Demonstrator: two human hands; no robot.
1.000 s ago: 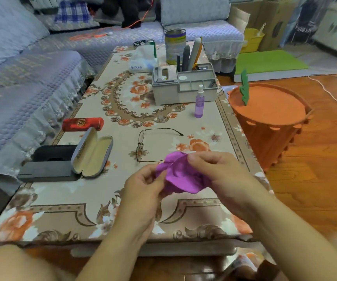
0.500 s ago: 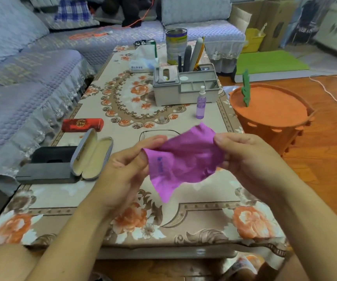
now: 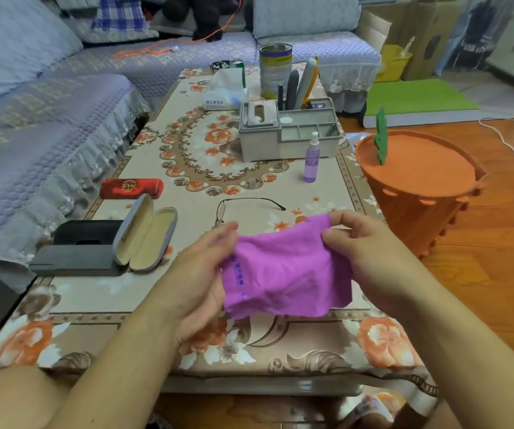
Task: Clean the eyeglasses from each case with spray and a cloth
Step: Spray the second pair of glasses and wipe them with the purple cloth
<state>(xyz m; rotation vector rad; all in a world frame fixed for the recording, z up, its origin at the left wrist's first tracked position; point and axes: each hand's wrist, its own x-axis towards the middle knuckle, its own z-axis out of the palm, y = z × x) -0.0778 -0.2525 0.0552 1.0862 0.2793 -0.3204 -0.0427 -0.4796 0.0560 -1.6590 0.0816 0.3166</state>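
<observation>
Above the near end of the floral table [image 3: 94, 305], both hands held a purple cloth [image 3: 283, 274] spread between them, clear of the tabletop. The left hand [image 3: 200, 274] gripped the cloth's left edge, its fingers closed on the fabric with the thumb hidden behind; the right hand [image 3: 364, 249] pinched the upper right corner between thumb and forefinger. Small blue printing ran down the cloth near the left hand.

Just beyond the cloth lay the eyeglasses [image 3: 243, 209] on the table, thin dark frame, one temple stretched out to the right — the lenses partly hidden behind the left hand's fingertips. To the left of them an open case [image 3: 145, 233] rested with its pale lining facing up, leaning against a black case [image 3: 79, 246] that was also open. A red case [image 3: 131, 187] lay shut farther back, near the table's left edge.

Farther along, on the right side, a small purple spray bottle [image 3: 311, 159] stood upright just in front of a grey organiser [image 3: 289, 134] — close to it, though whether they touched could not be told. Behind the organiser stood a tin can [image 3: 275, 69] and a tissue pack [image 3: 224, 91]. An orange basket [image 3: 416, 184] sat on the wooden floor beside the table's right edge, and a grey-blue sofa [image 3: 32, 119] ran along the left.
</observation>
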